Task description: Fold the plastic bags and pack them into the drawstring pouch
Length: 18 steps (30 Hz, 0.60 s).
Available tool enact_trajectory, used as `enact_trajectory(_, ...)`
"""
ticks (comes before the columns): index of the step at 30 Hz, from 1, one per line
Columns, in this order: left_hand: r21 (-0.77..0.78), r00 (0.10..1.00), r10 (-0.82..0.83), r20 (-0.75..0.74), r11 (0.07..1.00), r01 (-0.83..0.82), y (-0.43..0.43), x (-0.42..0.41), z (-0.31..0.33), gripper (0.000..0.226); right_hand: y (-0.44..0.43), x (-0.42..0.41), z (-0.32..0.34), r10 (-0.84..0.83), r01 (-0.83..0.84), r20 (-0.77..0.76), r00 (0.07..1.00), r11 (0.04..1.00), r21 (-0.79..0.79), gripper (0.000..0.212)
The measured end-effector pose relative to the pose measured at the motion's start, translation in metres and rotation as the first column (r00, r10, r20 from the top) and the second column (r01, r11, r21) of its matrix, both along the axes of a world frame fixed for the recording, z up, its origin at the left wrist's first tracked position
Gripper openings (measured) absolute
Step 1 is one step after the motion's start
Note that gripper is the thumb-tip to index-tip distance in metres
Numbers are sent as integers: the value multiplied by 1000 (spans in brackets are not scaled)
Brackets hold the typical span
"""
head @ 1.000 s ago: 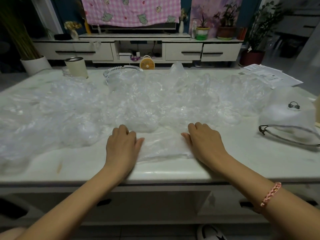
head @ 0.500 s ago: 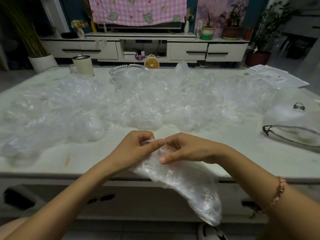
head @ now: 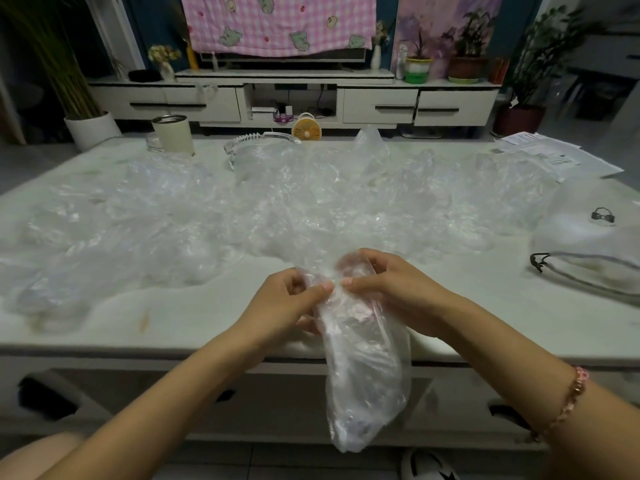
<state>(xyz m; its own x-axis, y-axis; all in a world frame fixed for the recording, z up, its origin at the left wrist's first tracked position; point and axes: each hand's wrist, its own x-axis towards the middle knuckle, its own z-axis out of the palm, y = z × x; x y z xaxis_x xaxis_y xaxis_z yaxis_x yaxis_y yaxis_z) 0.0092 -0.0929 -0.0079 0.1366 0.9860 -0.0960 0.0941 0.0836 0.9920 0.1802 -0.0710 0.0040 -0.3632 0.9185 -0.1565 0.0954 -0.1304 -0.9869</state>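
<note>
A clear plastic bag [head: 365,368] hangs down past the table's front edge. My left hand [head: 287,304] and my right hand [head: 391,292] both pinch its top, fingertips almost meeting. Several more crumpled clear bags [head: 207,216] lie spread across the middle of the white table [head: 485,306]. The white drawstring pouch [head: 595,237] with a dark cord lies at the right side of the table, mouth facing me.
A cream tumbler [head: 173,133] and a glass dish [head: 259,147] stand at the table's far side. Papers [head: 550,157] lie at the far right corner. A TV cabinet with plants stands beyond. A slipper [head: 429,465] is on the floor below.
Both hands lifted a bag that lay pressed flat on the table and brought it toward me. It now hangs lower and straighter from my fingertips.
</note>
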Motion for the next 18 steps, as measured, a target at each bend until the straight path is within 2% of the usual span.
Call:
enact_trajectory(3,-73,997,-14,77,997,20,6,-2,1,12,-2,1,4,21,-19,-24,999,999,47,25)
enact_trajectory(6,-223,931,44,363,974,41,10,-4,6,19,-3,2,7,4,-12,49,999,987,157,43)
enact_trajectory(8,-324,869,31,494,934,151,10,-7,7,38,-6,1,9,19,-52,133,991,966,254,53)
enact_trajectory(10,-318,887,-123,445,904,284,5,-7,6,53,-9,-1,11,16,-71,168,986,943,326,55)
enact_trajectory(12,-293,897,-243,370,885,361,-1,-3,7,37,-9,-3,9,-26,-23,134,991,935,354,54)
enact_trajectory(15,-310,912,-257,319,881,357,-5,-1,9,26,-3,1,8,-83,67,48,995,958,280,52)
enact_trajectory(18,-326,927,-179,329,900,290,-1,-4,8,14,1,13,14,-40,16,86,996,965,261,50)
